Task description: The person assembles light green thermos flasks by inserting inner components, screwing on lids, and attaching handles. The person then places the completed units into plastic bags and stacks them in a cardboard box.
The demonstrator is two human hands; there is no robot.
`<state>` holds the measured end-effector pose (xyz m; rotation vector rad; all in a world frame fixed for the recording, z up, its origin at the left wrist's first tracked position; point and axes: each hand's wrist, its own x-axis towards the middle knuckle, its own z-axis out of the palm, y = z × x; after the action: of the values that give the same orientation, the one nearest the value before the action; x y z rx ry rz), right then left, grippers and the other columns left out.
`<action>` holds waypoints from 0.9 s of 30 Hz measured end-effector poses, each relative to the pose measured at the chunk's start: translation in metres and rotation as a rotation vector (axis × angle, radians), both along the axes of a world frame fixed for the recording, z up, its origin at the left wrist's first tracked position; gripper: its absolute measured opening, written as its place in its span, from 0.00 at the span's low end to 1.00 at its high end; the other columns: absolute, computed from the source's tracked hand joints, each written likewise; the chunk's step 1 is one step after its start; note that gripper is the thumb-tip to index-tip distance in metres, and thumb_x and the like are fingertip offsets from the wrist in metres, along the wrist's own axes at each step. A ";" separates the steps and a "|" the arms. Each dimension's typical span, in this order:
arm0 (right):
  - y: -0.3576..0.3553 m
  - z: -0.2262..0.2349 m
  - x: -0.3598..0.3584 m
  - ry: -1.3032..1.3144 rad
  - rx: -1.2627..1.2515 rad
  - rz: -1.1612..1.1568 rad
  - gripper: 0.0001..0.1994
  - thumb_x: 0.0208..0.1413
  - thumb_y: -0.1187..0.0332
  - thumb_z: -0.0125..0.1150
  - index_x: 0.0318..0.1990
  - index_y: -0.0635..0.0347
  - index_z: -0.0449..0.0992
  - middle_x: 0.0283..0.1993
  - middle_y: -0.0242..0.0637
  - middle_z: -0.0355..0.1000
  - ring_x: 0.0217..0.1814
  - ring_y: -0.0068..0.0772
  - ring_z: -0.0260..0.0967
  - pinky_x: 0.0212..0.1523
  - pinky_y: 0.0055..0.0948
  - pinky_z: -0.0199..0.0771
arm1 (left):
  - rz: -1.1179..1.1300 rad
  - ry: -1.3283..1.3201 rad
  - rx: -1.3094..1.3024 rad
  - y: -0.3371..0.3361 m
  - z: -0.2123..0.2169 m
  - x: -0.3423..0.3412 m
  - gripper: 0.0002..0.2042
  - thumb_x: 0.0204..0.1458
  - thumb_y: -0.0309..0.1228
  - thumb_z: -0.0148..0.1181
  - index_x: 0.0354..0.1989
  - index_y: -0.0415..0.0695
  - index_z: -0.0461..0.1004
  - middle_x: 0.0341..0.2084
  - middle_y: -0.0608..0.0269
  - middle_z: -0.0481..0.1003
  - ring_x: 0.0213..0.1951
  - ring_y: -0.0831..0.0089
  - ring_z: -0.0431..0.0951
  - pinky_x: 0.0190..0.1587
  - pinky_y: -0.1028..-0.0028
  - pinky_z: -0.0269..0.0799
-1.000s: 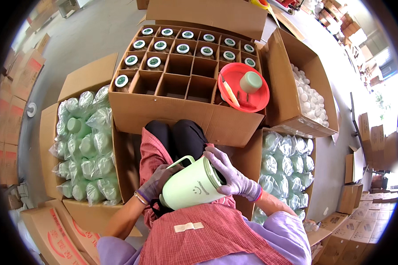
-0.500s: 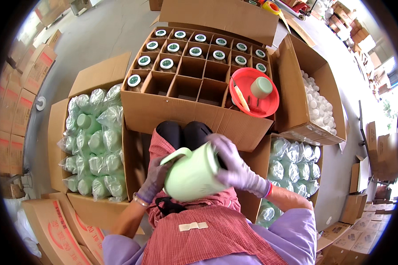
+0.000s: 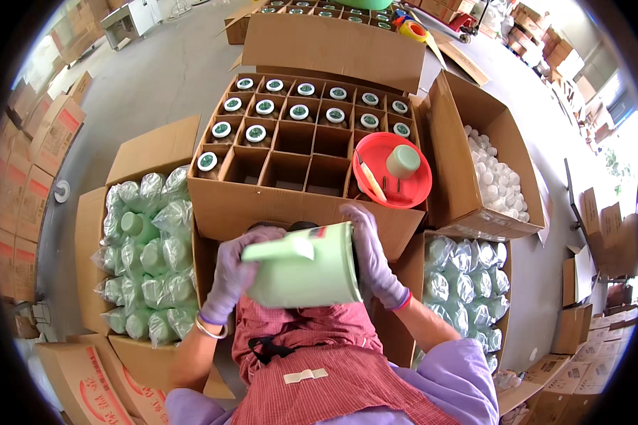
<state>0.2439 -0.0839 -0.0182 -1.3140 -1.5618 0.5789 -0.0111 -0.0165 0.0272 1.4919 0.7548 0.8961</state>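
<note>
A pale green jug [image 3: 299, 278] lies on its side in the air above my lap, its handle [image 3: 283, 248] facing up and slightly blurred. My left hand [image 3: 235, 268], in a light purple glove, grips the end at the left. My gloved right hand [image 3: 373, 255] is closed around the dark open end at the right, its fingertips partly hidden behind the rim. In front of my knees is a divided carton [image 3: 298, 191] with several white-and-green-topped bottles in its cells. A red round tray [image 3: 422, 188] on its right corner carries a green cup [image 3: 403, 161] and a yellow-handled tool [image 3: 373, 181].
Left of me, an open carton [image 3: 88, 248] contains several plastic-wrapped green jugs [image 3: 152, 255]. Similar wrapped pieces [image 3: 468, 280] fill a carton at right. Beyond it stands a tall carton [image 3: 500, 117] of small white caps [image 3: 496, 177]. A tape dispenser [image 3: 412, 30] sits near the back.
The jug has turned so its handle is on top and its open end points right. My left hand has risen along its left end. The view has shifted, showing more at the back.
</note>
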 end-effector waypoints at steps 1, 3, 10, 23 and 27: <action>0.002 0.026 -0.003 -0.176 0.269 -0.013 0.22 0.69 0.59 0.39 0.59 0.69 0.65 0.59 0.53 0.63 0.61 0.52 0.63 0.64 0.45 0.60 | 0.076 -0.038 -0.489 -0.001 -0.004 -0.006 0.08 0.53 0.23 0.56 0.38 0.35 0.79 0.38 0.58 0.82 0.47 0.70 0.79 0.53 0.70 0.73; 0.004 0.026 0.000 0.024 0.341 0.279 0.23 0.68 0.56 0.42 0.58 0.66 0.67 0.58 0.51 0.64 0.59 0.52 0.64 0.64 0.44 0.61 | 0.075 0.120 -0.028 -0.013 0.005 0.004 0.08 0.54 0.24 0.58 0.39 0.36 0.80 0.38 0.56 0.82 0.47 0.66 0.80 0.54 0.68 0.73; 0.004 -0.015 0.002 -0.118 0.228 -0.098 0.17 0.65 0.70 0.49 0.59 0.62 0.64 0.57 0.48 0.66 0.57 0.43 0.68 0.60 0.37 0.68 | 0.140 0.014 -0.431 -0.007 0.003 0.009 0.11 0.51 0.21 0.53 0.39 0.41 0.80 0.40 0.56 0.82 0.48 0.62 0.80 0.59 0.64 0.69; 0.000 0.019 -0.016 0.799 -0.442 0.028 0.31 0.67 0.47 0.43 0.66 0.62 0.58 0.61 0.43 0.64 0.63 0.37 0.63 0.67 0.35 0.59 | 0.231 0.310 0.671 -0.030 0.000 0.025 0.08 0.52 0.23 0.56 0.38 0.39 0.81 0.38 0.58 0.82 0.46 0.64 0.81 0.59 0.62 0.69; 0.001 0.016 -0.011 1.023 -0.656 -0.059 0.32 0.68 0.45 0.39 0.66 0.66 0.58 0.61 0.46 0.64 0.62 0.38 0.63 0.66 0.35 0.60 | 0.193 0.265 0.644 -0.016 0.007 0.022 0.09 0.51 0.23 0.55 0.37 0.42 0.80 0.37 0.56 0.82 0.45 0.60 0.81 0.57 0.64 0.71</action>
<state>0.2328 -0.0827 -0.0025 -1.1779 -0.4842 1.5145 0.0111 -0.0321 0.0346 2.1620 0.8565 1.1697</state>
